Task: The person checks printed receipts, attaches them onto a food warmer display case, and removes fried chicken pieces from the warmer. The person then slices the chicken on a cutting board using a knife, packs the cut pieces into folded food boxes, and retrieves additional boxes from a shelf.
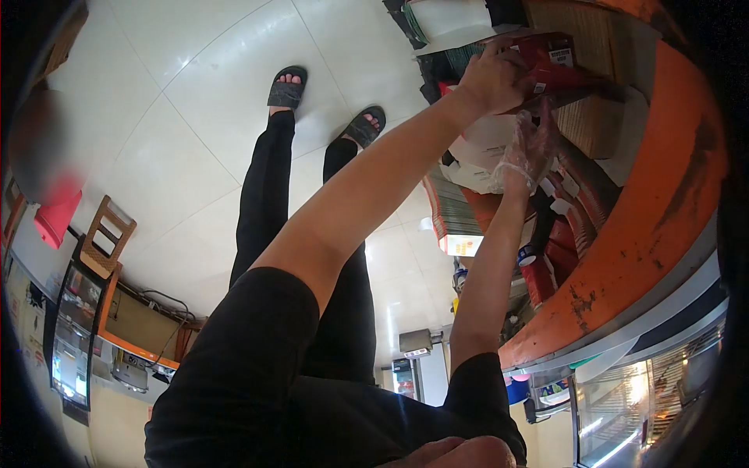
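My left hand [497,76] is bare and reaches across to the right, its fingers curled over a dark red package [552,76] with a small white label. A thin clear plastic glove covers my right hand [532,147]. Its fingers are drawn together at the lower edge of the same package, where the fingertips are partly hidden. White sheets or cartons [482,147] lie just left of the gloved hand. A brown cardboard box [589,125] sits right of the package.
An orange counter edge [659,226] curves around the right side. Below my right hand are red packets [538,279] and a stack of thin flat items [455,214]. A wooden stool [108,236] stands at the left, near a blurred person [39,148]. Pale tiles cover the floor.
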